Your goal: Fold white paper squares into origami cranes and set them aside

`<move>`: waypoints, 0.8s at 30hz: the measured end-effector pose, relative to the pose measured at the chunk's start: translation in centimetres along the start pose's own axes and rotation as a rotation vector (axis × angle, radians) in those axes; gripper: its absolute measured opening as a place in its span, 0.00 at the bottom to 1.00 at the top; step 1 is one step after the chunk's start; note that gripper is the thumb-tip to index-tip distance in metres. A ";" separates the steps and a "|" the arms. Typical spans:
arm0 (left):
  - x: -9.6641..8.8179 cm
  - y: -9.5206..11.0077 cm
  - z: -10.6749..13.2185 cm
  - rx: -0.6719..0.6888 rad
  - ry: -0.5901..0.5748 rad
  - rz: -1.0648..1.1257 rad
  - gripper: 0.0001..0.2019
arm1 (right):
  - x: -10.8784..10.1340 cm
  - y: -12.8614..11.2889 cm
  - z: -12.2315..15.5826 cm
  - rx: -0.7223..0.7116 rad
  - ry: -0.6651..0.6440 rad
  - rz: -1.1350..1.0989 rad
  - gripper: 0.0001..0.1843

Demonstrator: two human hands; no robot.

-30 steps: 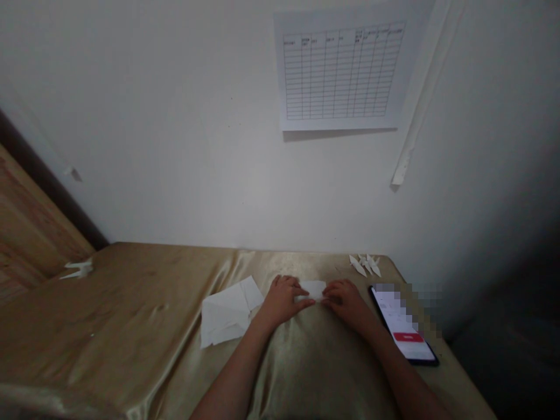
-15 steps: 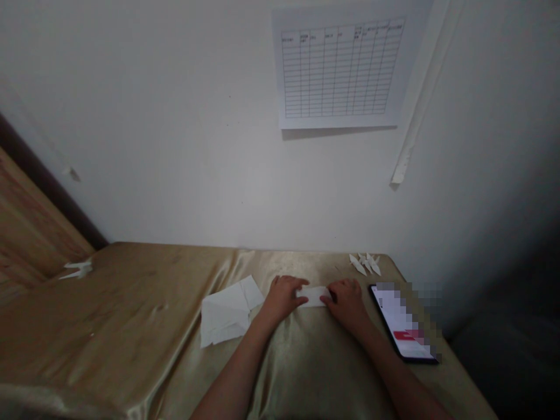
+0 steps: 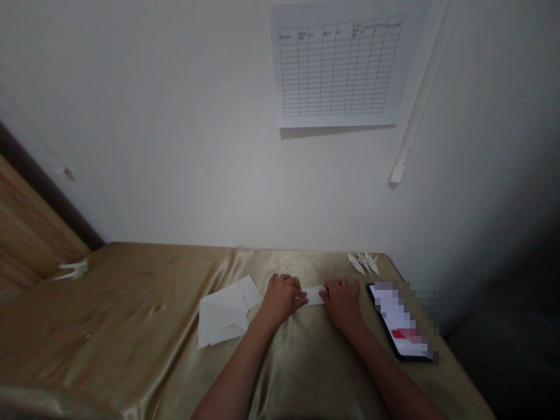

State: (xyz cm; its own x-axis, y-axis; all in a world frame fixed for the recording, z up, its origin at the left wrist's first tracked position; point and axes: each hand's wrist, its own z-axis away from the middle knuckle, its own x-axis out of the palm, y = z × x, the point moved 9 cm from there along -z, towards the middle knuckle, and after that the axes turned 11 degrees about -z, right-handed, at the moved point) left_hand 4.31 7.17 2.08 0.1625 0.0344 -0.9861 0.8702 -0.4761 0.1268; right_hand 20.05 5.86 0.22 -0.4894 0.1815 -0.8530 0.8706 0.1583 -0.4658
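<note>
A small folded strip of white paper lies on the gold cloth between my hands. My left hand has its fingers closed on the strip's left end, thumb toward me. At the other end, my right hand pinches the paper between thumb and curled index finger. The ends of the strip are covered by the fingers. Left of my left hand rests a loose stack of white paper sheets. Several small folded white paper pieces lie behind my right hand.
A phone with a lit screen lies right of my right arm. The gold-covered table meets a white wall holding a printed table sheet. White scraps sit at the far left by a wooden panel.
Both hands have closed in on the paper strip, fingers more tightly together, and less of it shows between them. The view has shifted slightly.
</note>
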 end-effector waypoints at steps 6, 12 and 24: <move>-0.1 0.1 0.0 -0.009 -0.005 -0.011 0.09 | 0.2 -0.3 0.0 0.009 0.018 0.054 0.11; -0.3 0.2 0.1 -0.025 0.008 -0.044 0.11 | 0.2 -0.6 0.1 0.021 0.021 0.093 0.12; -0.4 0.1 0.2 -0.013 -0.016 -0.051 0.14 | -0.2 0.6 0.0 -0.091 0.059 -0.091 0.17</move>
State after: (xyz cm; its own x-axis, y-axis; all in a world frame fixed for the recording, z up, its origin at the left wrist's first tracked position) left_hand 4.25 6.97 2.46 0.1104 0.0446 -0.9929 0.8830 -0.4629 0.0773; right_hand 20.67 5.95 0.11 -0.5707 0.2190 -0.7914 0.8156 0.2636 -0.5151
